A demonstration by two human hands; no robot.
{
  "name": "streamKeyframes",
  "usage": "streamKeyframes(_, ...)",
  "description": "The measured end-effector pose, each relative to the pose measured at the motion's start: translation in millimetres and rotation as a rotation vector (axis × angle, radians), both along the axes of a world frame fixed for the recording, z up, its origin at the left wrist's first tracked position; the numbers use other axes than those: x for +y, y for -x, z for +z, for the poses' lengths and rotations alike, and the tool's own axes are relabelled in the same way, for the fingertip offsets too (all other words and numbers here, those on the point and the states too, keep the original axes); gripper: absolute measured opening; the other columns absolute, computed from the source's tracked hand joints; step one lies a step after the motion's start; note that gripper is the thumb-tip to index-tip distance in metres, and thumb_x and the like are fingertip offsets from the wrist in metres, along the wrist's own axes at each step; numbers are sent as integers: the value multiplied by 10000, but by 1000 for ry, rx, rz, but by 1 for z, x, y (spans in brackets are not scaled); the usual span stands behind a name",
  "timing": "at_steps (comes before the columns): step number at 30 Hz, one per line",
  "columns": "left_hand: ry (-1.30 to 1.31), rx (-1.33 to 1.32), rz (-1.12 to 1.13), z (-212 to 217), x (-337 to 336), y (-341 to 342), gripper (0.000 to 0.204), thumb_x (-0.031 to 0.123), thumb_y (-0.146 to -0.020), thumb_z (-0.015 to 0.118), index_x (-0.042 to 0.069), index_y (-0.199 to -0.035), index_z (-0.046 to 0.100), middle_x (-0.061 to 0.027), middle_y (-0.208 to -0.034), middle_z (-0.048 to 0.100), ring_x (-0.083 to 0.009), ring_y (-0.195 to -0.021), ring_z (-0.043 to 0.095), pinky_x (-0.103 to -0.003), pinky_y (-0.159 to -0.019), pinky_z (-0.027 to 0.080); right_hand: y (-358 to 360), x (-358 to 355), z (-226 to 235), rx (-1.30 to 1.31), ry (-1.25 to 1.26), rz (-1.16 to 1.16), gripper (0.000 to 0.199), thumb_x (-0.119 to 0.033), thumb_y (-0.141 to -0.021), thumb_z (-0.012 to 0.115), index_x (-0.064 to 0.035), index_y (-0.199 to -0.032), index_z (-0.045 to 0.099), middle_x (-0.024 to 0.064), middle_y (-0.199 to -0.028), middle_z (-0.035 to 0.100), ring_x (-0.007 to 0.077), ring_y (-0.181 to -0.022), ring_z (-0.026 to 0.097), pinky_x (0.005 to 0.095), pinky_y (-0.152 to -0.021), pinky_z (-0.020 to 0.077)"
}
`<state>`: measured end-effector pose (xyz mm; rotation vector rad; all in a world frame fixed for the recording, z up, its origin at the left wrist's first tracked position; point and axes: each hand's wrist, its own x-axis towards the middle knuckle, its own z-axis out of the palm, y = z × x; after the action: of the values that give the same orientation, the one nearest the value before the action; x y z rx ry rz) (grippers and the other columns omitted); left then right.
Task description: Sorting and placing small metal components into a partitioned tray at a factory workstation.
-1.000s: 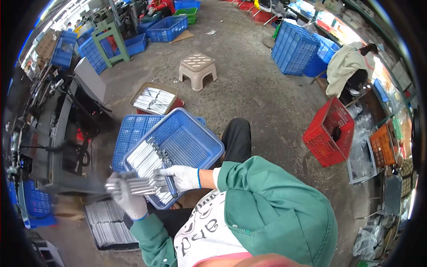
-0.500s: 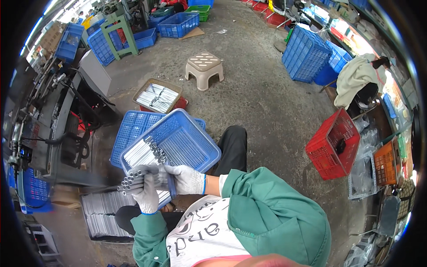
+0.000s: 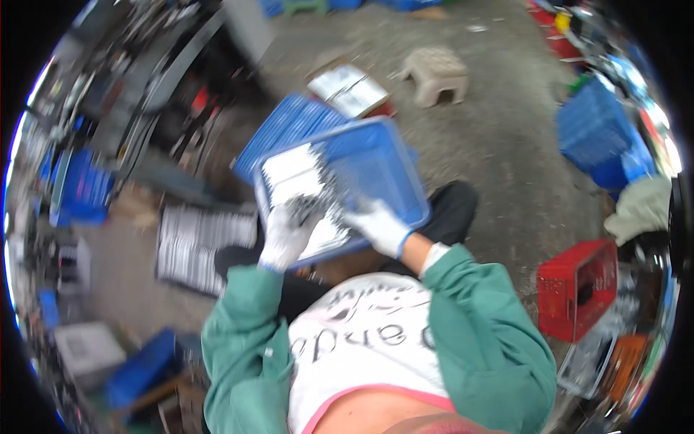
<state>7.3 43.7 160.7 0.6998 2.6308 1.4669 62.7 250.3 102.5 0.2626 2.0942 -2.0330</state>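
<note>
A blue plastic basket [image 3: 405,155] stands in front of me, tilted, its left half filled with thin silver-white metal tubes [image 3: 293,173] whose ends form a dark line. My left hand [image 3: 283,237], in a white knit glove, is over the near left part of the basket and closed around a bundle of metal tubes with grey ends at its fingers. In a matching glove, my right hand [image 3: 382,227] reaches over the near rim, fingertips by the tube ends; motion blur hides whether it grips anything.
Behind the basket lie a blue crate [image 3: 271,137] and a tray of rods [image 3: 348,88]. Long silver pieces fill a container [image 3: 195,246] at left. A beige stool [image 3: 437,76] stands beyond; a red crate [image 3: 560,289] sits at right. Machinery [image 3: 163,79] lines the left side.
The view has swung left, so everything sits further right. My hands, earlier together around the tube bundle before the basket's near edge, are now apart and over the basket.
</note>
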Motion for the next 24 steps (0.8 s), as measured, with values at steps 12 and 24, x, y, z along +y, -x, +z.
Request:
streamKeyframes(12,113,-133,103,-71,-59,-15,159,28,-847,745,56,-1003,729,-56,-830,737,-176,-693,661,-304,-636,522,-8,7,24,175,-458,247,308,-191,-950,645,-14,-1199,685,139,-1021,753,246,-791,688,333,-741,541)
streamKeyframes(24,65,-459,464,-21,-34,-104,260,-89,-821,698,41,-1041,746,-24,-967,756,-124,-834,702,-240,-754,543,12,4,29,168,-236,314,279,-55,-929,605,-45,-1192,697,58,-916,723,154,-673,567,290,-649,470)
